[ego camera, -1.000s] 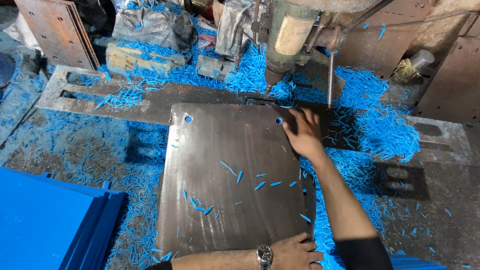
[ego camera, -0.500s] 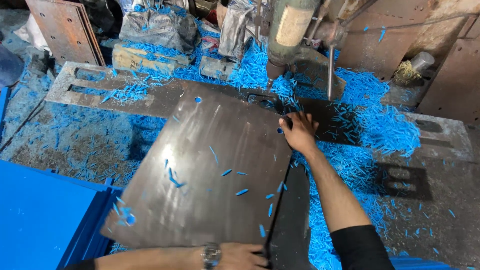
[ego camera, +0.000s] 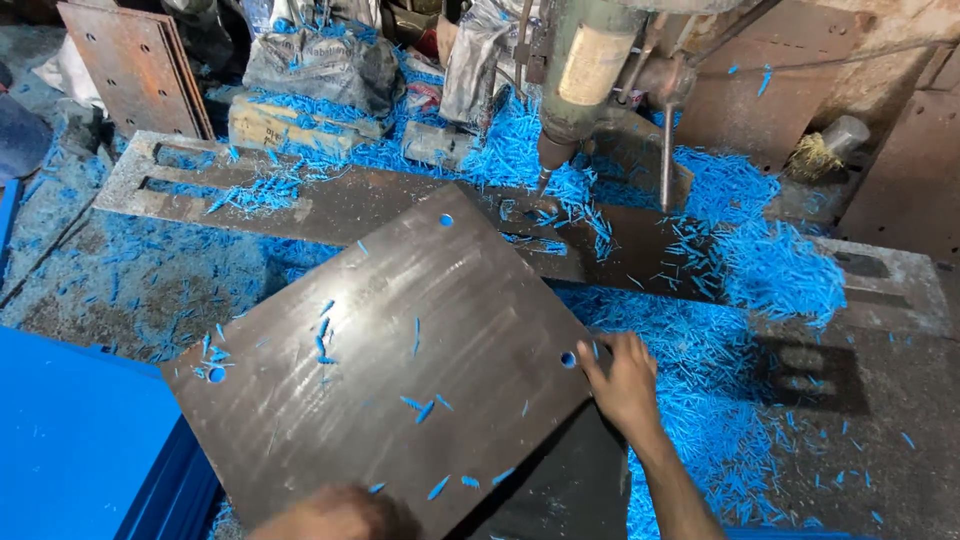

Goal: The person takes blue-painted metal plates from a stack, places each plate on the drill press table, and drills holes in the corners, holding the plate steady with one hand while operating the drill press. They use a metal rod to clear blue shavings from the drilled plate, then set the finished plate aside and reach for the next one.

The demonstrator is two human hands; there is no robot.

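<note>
Blue-littered drill bed under skewed steel plate, both hands gripping plate edges: right hand, left hand.

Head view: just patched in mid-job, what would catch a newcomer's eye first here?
The big grey steel plate fills the middle, turned at an angle, with drilled holes near its corners and blue chips on it. The right hand grips its right corner by a hole; the left hand rests at its near edge. Bright blue shavings carpet the bench around it, and a drill press spindle hangs above the plate's far side.
</note>
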